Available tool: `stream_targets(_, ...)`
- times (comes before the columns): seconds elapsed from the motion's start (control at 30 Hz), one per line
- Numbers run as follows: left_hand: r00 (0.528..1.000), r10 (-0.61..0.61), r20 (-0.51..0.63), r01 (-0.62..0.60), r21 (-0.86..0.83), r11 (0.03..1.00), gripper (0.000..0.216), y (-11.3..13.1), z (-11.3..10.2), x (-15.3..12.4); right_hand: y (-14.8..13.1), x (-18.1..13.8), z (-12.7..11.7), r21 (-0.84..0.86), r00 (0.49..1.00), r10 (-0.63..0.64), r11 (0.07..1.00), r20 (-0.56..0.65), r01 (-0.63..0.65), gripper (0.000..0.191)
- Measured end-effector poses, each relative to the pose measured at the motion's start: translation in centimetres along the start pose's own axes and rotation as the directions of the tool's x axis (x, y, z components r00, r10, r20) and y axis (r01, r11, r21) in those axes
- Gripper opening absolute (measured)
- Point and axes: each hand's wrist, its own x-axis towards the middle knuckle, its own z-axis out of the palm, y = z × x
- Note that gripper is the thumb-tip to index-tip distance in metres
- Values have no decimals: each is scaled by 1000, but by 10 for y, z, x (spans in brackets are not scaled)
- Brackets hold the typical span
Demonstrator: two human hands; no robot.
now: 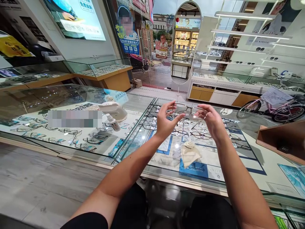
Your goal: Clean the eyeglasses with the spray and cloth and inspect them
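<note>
Both my hands hold a pair of thin-framed glasses (189, 111) up above a glass display counter (133, 149). My left hand (166, 121) pinches the left end of the frame between thumb and fingers. My right hand (212, 122) grips the right end, fingers curled round it. The lenses look clear and face away from me. Below my hands, on the counter top, lies a crumpled beige cloth (189, 153). Rows of glasses fill the case under the glass.
A small white spray bottle (113, 122) and a white rounded device (114, 109) stand on the counter to the left. A wooden tray (281, 140) sits at the right. A pink bicycle (274, 108), an oval mirror (186, 41) and more display cases stand beyond.
</note>
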Motion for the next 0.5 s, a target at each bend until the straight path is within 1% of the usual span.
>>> stream_targets(0.03,999,10,-33,-10,5,1000,69,-1,0,1,2,-2,4,-85,997,-65,995,-53,60,58)
stream_targets(0.1,996,26,-83,-25,17,1000,69,-2,-1,1,8,-6,14,-267,972,-184,953,-148,140,62)
stream_targets(0.13,995,30,-98,-28,26,999,69,-3,-1,1,10,-8,18,-339,955,-236,926,-182,165,64)
stream_targets(0.2,993,36,-116,-31,47,998,69,-3,0,1,16,-11,26,-428,924,-306,884,-228,187,63)
stream_targets(0.27,992,44,-122,-36,61,997,69,-3,1,0,19,-14,32,-480,905,-336,858,-260,181,60)
stream_targets(0.37,989,69,-128,-59,76,995,67,-4,2,-1,24,-14,34,-540,893,-354,827,-279,159,55)
stream_targets(0.5,980,131,-148,-111,135,985,69,-9,3,0,27,-13,33,-608,870,-403,777,-284,162,60)
